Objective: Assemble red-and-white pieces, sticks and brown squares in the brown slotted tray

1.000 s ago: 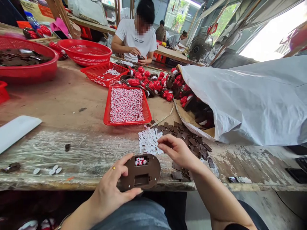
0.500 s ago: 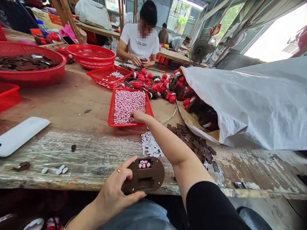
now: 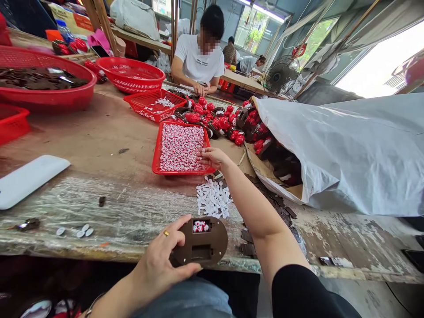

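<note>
My left hand [image 3: 162, 263] grips a brown oval plastic shell [image 3: 200, 241] at the table's near edge; a small recess in it holds several red-and-white beads [image 3: 200, 226]. My right hand [image 3: 212, 156] reaches out over the right side of a red tray [image 3: 157, 154] full of red-and-white beads, fingers curled down onto the beads. Whether it holds any is hidden. A heap of small white plastic pieces [image 3: 213, 199] lies between the tray and the shell.
Brown flat chips [image 3: 281, 207] lie beside a big white sack [image 3: 347, 150] spilling red and brown parts [image 3: 232, 123]. Red baskets [image 3: 130, 73] and a white slab [image 3: 29, 179] stand to the left. A person in a white shirt [image 3: 198, 62] works across the table; a fan [image 3: 281, 75] stands behind.
My right hand went from the white pieces out to the bead tray, then slid to the tray's right side. The left hand kept the brown shell still.
</note>
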A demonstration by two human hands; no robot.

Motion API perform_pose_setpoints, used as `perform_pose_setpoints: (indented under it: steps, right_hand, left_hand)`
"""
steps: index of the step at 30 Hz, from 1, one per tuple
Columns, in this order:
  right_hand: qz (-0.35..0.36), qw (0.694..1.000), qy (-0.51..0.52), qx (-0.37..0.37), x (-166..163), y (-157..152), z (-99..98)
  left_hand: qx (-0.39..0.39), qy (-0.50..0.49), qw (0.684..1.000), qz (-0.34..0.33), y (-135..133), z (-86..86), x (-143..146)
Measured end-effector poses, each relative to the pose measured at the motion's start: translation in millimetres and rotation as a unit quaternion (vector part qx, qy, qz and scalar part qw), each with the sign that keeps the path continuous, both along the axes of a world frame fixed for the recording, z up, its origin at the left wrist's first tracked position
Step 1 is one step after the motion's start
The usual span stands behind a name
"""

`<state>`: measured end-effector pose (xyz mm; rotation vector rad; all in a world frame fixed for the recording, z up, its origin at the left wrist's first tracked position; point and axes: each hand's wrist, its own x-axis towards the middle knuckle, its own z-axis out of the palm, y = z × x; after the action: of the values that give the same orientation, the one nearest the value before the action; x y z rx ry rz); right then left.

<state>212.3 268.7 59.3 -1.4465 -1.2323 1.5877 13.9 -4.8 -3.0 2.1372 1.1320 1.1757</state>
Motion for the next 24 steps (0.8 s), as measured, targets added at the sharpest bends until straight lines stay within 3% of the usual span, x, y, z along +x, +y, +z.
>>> perform_pose_setpoints:
  steps: [4, 9, 13, 16, 18, 20, 24]
  right_hand:
    - [-0.007, 0.999, 0.029, -0.019, 0, -5, -0.4]
    - [-0.027, 0.999, 0.039, -0.003, -5, -12, -1.2]
    - [-0.035, 0.998, 0.059, 0.003, -5, -22, 8.9]
    - [-0.009, 0.996, 0.083, 0.022, 1, -54, 21.3]
    - [0.06, 0.99, 0.072, 0.105, 7, -94, 27.5]
    - [0.171, 0.956, 0.021, 0.237, 13, -143, 29.6]
    - [0.321, 0.814, -0.084, 0.477, 26, -225, 18.8]
  left_hand:
    - [0.009, 0.022, 1.0, -0.001, 0, 6.0, 0]
    - [-0.014, 0.013, 1.0, 0.003, -2, -3.9, 2]
    - [-0.024, 0.019, 1.0, 0.002, 0, -4.0, 1]
    - [-0.016, 0.023, 1.0, 0.011, 3, 3.4, 1]
    - [-0.006, 0.023, 0.999, 0.022, 5, 8.3, 1]
    - [-0.006, 0.018, 0.999, 0.039, 6, 11.3, 1]
    - [-0.02, 0.0, 0.998, 0.061, 5, 11.3, 4]
